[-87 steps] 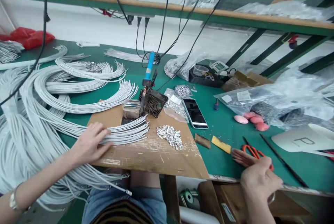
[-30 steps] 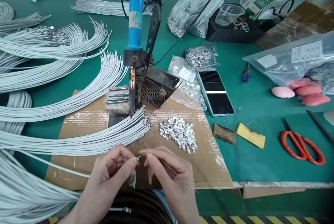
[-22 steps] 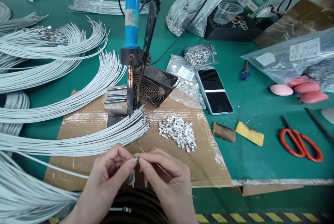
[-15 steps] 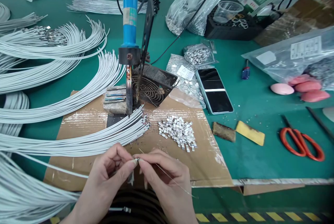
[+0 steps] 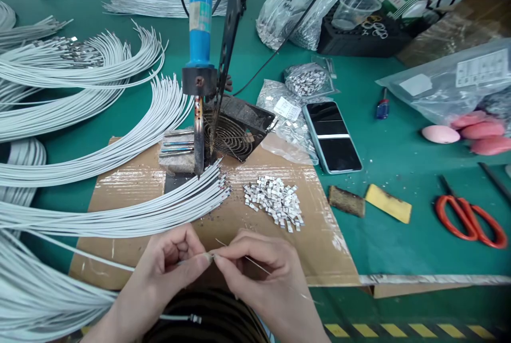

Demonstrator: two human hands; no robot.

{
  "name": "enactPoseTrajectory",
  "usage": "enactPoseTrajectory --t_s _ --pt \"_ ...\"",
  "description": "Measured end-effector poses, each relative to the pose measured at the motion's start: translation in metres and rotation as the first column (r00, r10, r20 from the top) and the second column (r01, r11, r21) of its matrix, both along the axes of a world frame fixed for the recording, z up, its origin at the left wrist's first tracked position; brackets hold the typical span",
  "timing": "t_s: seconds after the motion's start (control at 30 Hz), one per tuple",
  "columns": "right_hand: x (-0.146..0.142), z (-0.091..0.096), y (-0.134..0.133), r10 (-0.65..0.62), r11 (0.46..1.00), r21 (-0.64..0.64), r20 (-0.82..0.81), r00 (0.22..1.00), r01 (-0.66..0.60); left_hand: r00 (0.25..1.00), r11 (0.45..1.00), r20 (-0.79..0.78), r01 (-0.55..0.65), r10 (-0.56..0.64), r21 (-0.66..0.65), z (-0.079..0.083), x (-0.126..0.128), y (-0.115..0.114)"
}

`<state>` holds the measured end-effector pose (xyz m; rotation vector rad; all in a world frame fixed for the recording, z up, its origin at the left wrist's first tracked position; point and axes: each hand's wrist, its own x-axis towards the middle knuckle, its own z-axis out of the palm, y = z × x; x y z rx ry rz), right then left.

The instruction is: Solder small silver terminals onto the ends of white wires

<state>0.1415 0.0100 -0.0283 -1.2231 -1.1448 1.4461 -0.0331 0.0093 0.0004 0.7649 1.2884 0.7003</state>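
My left hand is closed, thumb and forefinger pinching a small piece at the fingertips, mostly hidden. A white cable runs from the left to behind this hand. My right hand is also closed, its thumb and forefinger meeting the left fingertips at that piece. A thin silvery wire passes through the right hand. Beyond the hands lies a bundle of white cables, their ends fanned on the cardboard. Small white-and-metal connectors are heaped to its right. Under my left forearm, a cable end with a metal connector shows.
A blue-handled soldering iron stands tip-down in front, beside a black fan. Further right are a phone, sponge pieces, orange-handled scissors and a small screwdriver. More cable bundles cover the left side.
The right hand has shifted slightly right and down, and the fingertips of both hands sit a little lower. The camera view has turned slightly. Both pinches stay closed.
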Motion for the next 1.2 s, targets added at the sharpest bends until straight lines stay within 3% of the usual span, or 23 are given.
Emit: enactPoseTrajectory --t_s 0.2,0.37,0.53,0.67,0.8,0.93,1.1,1.2 --pt "0.005 0.007 -0.001 0.027 0.999 0.022 0.065 0.998 -0.029 0.981 0.997 -0.185 -0.048 0.059 0.060 0.006 0.013 -0.003" --pt "-0.001 0.000 -0.006 -0.066 0.997 0.046 0.068 0.996 0.063 0.942 0.979 -0.303 -0.091 0.145 0.185 0.007 0.024 -0.009" --pt "-0.030 -0.017 -0.016 -0.290 0.949 0.114 -0.059 0.955 0.295 0.934 0.954 -0.262 -0.182 0.243 0.238 0.000 0.030 -0.015" --pt "-0.045 -0.022 -0.021 -0.398 0.876 0.272 -0.055 0.916 0.397 0.944 0.944 -0.149 -0.262 0.294 0.203 -0.003 0.031 -0.017" --pt "-0.038 -0.016 -0.018 -0.367 0.843 0.428 0.017 0.930 0.325 0.956 0.954 -0.062 -0.280 0.288 0.106 0.000 0.026 -0.011" --pt "-0.019 -0.006 -0.010 -0.258 0.857 0.488 0.134 0.957 0.163 0.956 0.957 -0.071 -0.279 0.284 0.075 0.004 0.023 -0.002" --pt "0.006 0.002 0.004 -0.066 0.946 0.323 0.161 0.985 0.011 0.943 0.959 -0.190 -0.254 0.274 0.122 0.007 0.024 0.002" --pt "0.013 0.005 0.013 -0.003 0.966 0.253 0.205 0.979 -0.050 0.940 0.965 -0.226 -0.237 0.257 0.112 0.009 0.026 0.001"
